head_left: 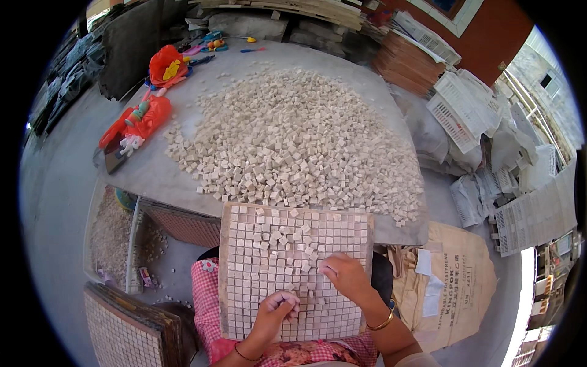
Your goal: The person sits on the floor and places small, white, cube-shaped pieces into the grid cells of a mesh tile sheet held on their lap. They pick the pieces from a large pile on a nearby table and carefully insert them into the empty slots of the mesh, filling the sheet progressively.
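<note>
Right hand: (347, 278) fingers bent and drawn together, tips down at the grid; whether a cube is pinched, I cannot tell.
Left hand: (275, 311) curled, thumb close to the fingers, just nearer the body; its hold also I cannot tell.
Grid tray: (224, 275) directly under both hands, on the lap; many cells have a stone cube, some seem to have none.
Loose cubes: (284, 235) on the tray, ahead of the left hand, tilted on top of others.
Good way: I think each cube should be turned flat, squared to its cell, then pressed gently; wrists kept high, so neighbours are not disturbed.
Cube heap: (293, 140) farther ahead of both hands, on the table (137, 178).
</note>
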Demonstrator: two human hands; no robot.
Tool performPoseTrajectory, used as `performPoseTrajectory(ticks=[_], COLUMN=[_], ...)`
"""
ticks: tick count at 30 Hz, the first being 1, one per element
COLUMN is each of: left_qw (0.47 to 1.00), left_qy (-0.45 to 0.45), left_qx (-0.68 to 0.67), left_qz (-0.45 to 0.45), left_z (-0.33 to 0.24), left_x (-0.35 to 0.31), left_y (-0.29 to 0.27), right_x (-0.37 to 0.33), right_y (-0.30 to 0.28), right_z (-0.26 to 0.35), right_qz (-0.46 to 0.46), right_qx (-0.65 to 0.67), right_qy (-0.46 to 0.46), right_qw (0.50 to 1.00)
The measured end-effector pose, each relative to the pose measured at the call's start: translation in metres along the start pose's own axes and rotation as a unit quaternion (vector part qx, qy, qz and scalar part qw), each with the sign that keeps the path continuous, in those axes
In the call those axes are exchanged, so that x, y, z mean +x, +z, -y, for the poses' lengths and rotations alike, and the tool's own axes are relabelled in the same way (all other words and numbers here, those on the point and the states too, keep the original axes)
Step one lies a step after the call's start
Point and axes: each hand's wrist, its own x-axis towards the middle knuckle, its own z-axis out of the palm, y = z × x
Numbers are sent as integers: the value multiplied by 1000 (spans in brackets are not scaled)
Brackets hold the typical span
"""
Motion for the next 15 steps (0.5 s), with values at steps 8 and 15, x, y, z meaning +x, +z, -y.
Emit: performPoseTrajectory(ticks=[8, 15], left_qw=[993, 766], left_qy=[68, 374], left_qx=[100, 518], left_qz=[10, -74], left_z=[-4, -44], left_x=[7, 66], left_y=[2, 21], right_x=[7, 18], right_y=[-5, 12], right_z=[-2, 3], right_qz=[32, -38], right_qx=[21, 45], right_qy=[26, 64], right_qw=[999, 996])
